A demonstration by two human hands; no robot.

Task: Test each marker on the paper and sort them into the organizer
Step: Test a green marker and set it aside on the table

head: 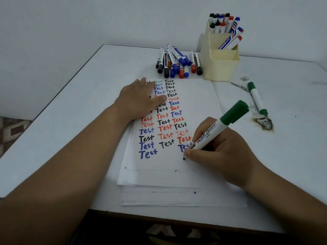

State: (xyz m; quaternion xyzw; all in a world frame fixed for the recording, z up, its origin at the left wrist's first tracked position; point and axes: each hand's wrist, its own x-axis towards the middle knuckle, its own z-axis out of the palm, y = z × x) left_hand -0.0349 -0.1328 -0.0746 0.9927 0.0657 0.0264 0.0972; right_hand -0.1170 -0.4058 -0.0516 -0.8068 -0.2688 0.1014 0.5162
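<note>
A stack of white paper (pixel 200 96) lies in front of me, covered with columns of the word "Test" in black, red and blue. My left hand (pixel 139 99) rests flat on the sheet's upper left. My right hand (pixel 217 152) grips a green whiteboard marker (pixel 219 126), cap stuck on its rear end, tip touching the paper at the lower right under the last blue word. A pile of capped markers (pixel 177 62) lies beyond the paper. The cream organizer (pixel 219 68) at the back right holds several markers in its rear and middle compartments.
Another green marker (pixel 256 98) lies on the white table (pixel 62 121) right of the paper, beside a thin metal tool (pixel 239 86) and a dark burn mark (pixel 263 123). The wall stands behind; the table's front edge runs just below the paper stack.
</note>
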